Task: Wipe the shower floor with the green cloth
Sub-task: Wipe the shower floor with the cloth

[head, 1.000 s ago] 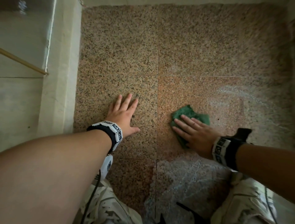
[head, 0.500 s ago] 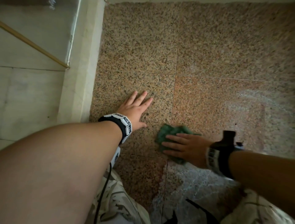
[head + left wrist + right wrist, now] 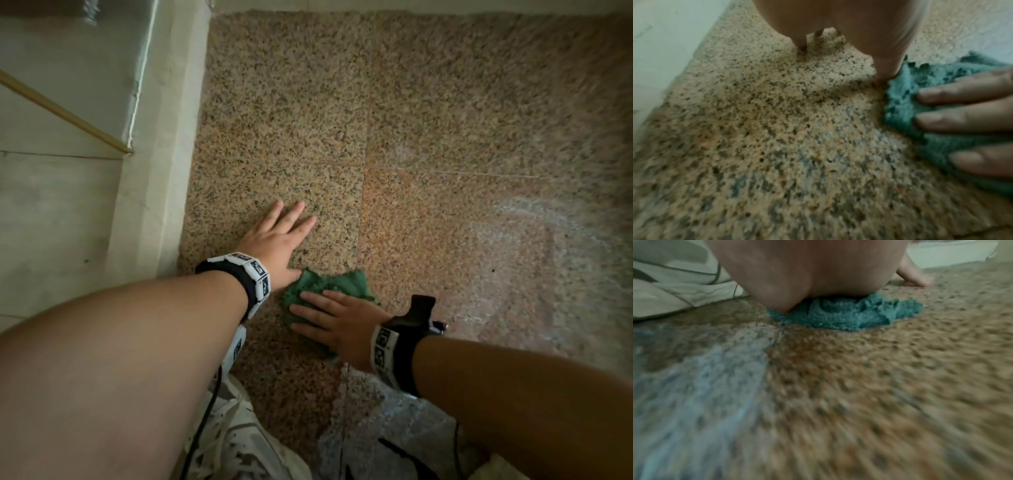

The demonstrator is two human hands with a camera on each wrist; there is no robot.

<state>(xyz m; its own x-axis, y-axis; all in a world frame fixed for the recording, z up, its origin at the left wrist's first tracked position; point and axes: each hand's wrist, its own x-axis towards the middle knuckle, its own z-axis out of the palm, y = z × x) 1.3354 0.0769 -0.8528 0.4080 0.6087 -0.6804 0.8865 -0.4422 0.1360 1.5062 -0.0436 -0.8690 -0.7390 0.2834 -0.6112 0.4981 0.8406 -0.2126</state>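
A person leans over a speckled tan granite shower floor (image 3: 445,102), seen from above, with both bare forearms reaching forward. At the far left stands a pale tiled wall (image 3: 51,222) crossed by a thin gold rail (image 3: 65,113), and a cream stone curb (image 3: 161,171) runs beside the floor's left edge.

The left hand (image 3: 274,246) lies flat on the floor just right of the curb, its fingers (image 3: 294,214) straight and slightly fanned, pointing away from the person. A black and white wrist band (image 3: 246,274) wraps the wrist behind it.

Just right of the left thumb, and touching it in the left wrist view, lies the green cloth (image 3: 329,284), bunched into a crumpled pad on the floor. The right hand (image 3: 342,325) rests on top of it, palm down. Its fingers (image 3: 962,120) are straight, a little apart, and point left toward the left hand, pressing the cloth against the stone rather than pinching it. Cloth shows beyond the fingertips and along the far side of the hand. A second band with a black camera mount (image 3: 411,325) sits on the right wrist.

To the right of and below the right hand, the floor carries pale, whitish smeared patches (image 3: 513,240). Light patterned trousers (image 3: 246,445) show at the bottom edge.
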